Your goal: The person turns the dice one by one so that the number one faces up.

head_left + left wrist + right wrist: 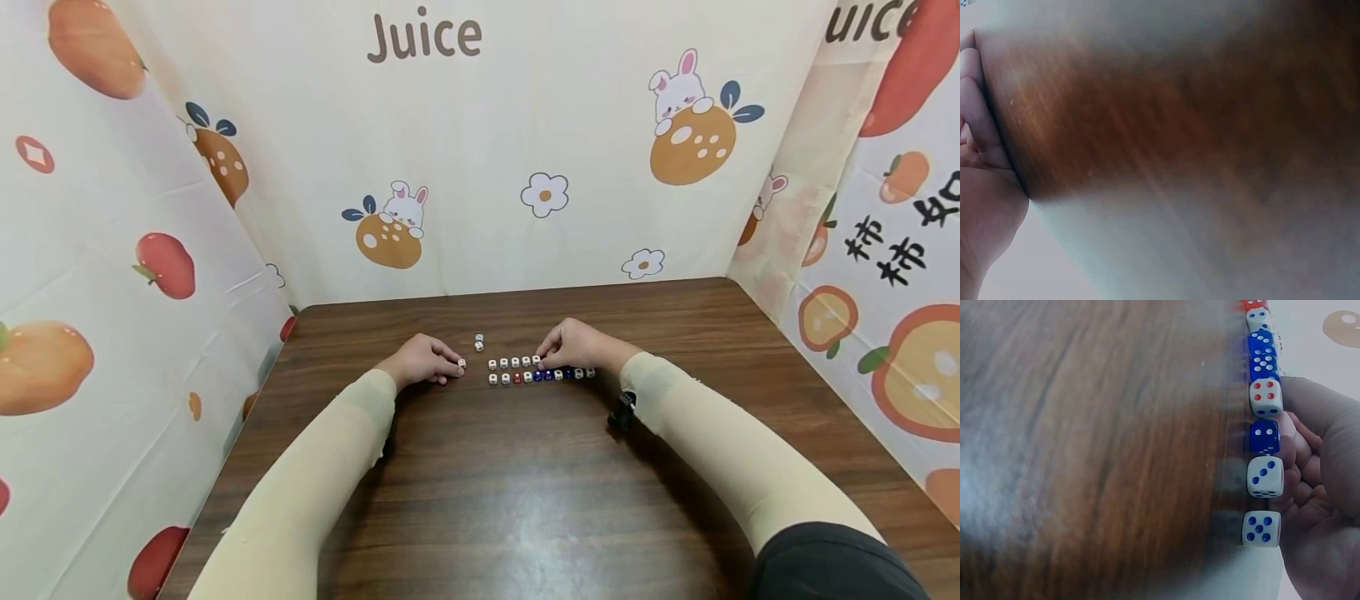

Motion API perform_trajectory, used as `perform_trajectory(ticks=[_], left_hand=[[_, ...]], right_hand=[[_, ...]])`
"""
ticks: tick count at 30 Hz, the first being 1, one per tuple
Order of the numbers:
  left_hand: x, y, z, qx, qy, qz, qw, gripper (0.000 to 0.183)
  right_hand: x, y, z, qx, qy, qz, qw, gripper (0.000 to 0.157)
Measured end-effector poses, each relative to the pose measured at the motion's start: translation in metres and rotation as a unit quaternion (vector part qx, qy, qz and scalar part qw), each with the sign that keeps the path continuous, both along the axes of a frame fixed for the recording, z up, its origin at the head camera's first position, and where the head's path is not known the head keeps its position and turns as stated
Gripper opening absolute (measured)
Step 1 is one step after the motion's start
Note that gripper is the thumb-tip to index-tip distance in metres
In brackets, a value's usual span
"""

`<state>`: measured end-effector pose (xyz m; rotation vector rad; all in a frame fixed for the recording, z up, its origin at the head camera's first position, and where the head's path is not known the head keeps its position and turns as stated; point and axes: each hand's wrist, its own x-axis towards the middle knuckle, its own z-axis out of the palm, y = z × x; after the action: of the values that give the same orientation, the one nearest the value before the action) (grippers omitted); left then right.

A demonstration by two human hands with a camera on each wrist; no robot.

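A white die (462,363) sits at the fingertips of my left hand (427,360), which pinches it to the left of the rows. In the left wrist view only the side and curled fingers (975,119) of that hand show; the die is hidden there. My right hand (576,343) reaches over the front row and pinches a white die (536,360) at the right end of the back row (515,362). The front row holds white, red and blue dice (537,376). In the right wrist view this hand (1329,487) is behind white and blue dice (1265,477).
Two white dice (479,342) stand close together behind the rows, between the hands. The brown wooden table (510,483) meets a printed cloth backdrop (480,167) at the back, with cloth at both sides too.
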<state>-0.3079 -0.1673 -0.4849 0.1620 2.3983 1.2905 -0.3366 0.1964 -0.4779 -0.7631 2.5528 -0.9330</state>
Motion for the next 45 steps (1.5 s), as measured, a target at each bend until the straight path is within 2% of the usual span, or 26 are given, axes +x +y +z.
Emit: perform_trajectory(ticks=[6,14,20,23,27,32,39,45], left_hand=[[0.001,0.0,0.001,-0.002,0.002,-0.002,1.0,0.021],[0.001,0.0,0.003,-0.007,0.005,-0.008,0.9999,0.021],[0.002,0.002,0.003,-0.008,0.007,-0.007,0.9999,0.021],[0.003,0.003,0.003,-0.007,0.007,-0.007,0.9999,0.021],[0.003,0.002,0.004,-0.005,0.006,-0.006,1.0,0.021],[0.002,0.001,0.004,-0.008,0.009,-0.006,0.9999,0.02],[0.002,0.002,0.002,-0.008,0.006,-0.004,0.9999,0.02],[0.0,0.001,0.0,-0.005,0.006,-0.004,1.0,0.019]], right_hand=[[-0.004,0.004,0.002,0.0,-0.019,-0.001,1.0,0.023],[-0.012,0.007,0.008,0.017,-0.044,0.002,0.999,0.023],[-0.018,0.002,0.021,0.031,-0.106,-0.004,0.994,0.023],[-0.018,-0.004,0.028,0.028,-0.117,-0.009,0.993,0.023],[-0.018,-0.015,0.03,0.017,-0.09,-0.022,0.996,0.023],[-0.019,-0.038,0.025,-0.001,-0.047,-0.027,0.999,0.021],[-0.019,-0.072,0.021,0.029,0.006,-0.003,1.0,0.024],[-0.023,-0.096,0.016,0.045,0.032,-0.047,0.997,0.029]])
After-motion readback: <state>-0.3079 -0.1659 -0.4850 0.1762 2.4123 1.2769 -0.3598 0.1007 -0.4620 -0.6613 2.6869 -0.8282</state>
